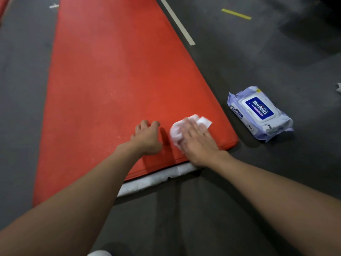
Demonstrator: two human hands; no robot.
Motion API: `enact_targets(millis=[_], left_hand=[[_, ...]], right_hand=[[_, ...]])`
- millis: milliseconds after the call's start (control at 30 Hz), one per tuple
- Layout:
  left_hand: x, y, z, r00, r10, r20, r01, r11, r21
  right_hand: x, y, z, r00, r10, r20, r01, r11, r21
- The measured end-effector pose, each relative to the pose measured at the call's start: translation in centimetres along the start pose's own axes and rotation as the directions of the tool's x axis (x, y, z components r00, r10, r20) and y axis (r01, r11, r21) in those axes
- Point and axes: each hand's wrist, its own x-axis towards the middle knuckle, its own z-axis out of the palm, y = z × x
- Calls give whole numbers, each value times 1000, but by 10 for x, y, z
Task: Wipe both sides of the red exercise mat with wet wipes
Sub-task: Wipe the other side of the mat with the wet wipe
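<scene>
The red exercise mat (110,80) lies flat on the dark floor and stretches away from me. Near its front right corner my right hand (198,143) lies flat with straight fingers on a crumpled white wet wipe (177,132), pressing it against the mat; the hand is blurred. Just to the left, my left hand (147,137) rests on the mat on its bent fingertips and holds nothing. A lilac pack of wet wipes (260,113) with a blue label lies on the floor to the right of the mat, its lid closed.
A white strip (156,179) runs under the mat's front edge. White tape (177,21) and yellow tape (236,13) mark the floor at the back right. A small white scrap (338,87) shows at the right edge. Another red edge (2,6) lies far left.
</scene>
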Motion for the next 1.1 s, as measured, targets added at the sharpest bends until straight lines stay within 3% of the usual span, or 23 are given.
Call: enact_targets(millis=[100, 167, 233, 267, 333, 400, 433, 500, 600, 733, 800, 867, 900, 933, 1033, 1100], left_hand=[[-3, -17, 6, 982, -16, 188, -27, 975, 222], [-1, -24, 8, 979, 9, 205, -59, 970, 237], [2, -25, 8, 984, 23, 178, -65, 970, 234], [2, -24, 9, 986, 26, 162, -64, 971, 231], [1, -20, 13, 991, 16, 131, -45, 974, 221], [0, -16, 17, 994, -5, 105, -18, 974, 224], [0, -14, 17, 996, -15, 92, -6, 974, 226], [-1, -14, 18, 997, -17, 70, 2, 978, 209], [-3, -20, 14, 998, 28, 50, -36, 986, 163], [-9, -36, 9, 994, 83, 70, -90, 989, 118], [-12, -44, 8, 991, 91, 95, -102, 987, 123], [-13, -48, 8, 987, 103, 122, -120, 982, 143], [-14, -48, 8, 987, 101, 126, -120, 980, 156], [-15, -47, 8, 988, 91, 125, -113, 978, 174], [-19, -42, 12, 997, -34, 67, 19, 979, 202], [-21, -41, 13, 993, -110, 39, 104, 984, 143]], right_hand=[[4, 8, -5, 994, 105, -8, -105, 994, -17], [-6, 6, -1, 994, -90, 61, 93, 994, -55], [-18, 10, -4, 939, -305, 157, 322, 942, -92], [-19, 15, -10, 921, -344, 181, 363, 928, -84], [-9, 20, -24, 940, -324, 107, 324, 946, 18], [-2, 10, -29, 978, -204, -52, 210, 953, 220], [0, 2, -27, 988, -141, -63, 153, 948, 279], [-2, -11, -10, 998, -55, -13, 57, 978, 199], [-2, -11, 4, 999, -30, -26, 29, 999, -36], [1, -20, 0, 998, 46, -37, -47, 998, -46], [-10, -35, 8, 989, -137, -58, 134, 990, -43], [-21, -34, 12, 925, -380, 24, 380, 916, -133], [-17, -25, 8, 905, -422, 60, 425, 890, -166], [-7, -15, 3, 919, -390, 66, 395, 900, -184], [11, -5, -10, 999, -49, 8, 50, 992, -120], [1, -22, 3, 991, -131, -19, 129, 987, -93]])
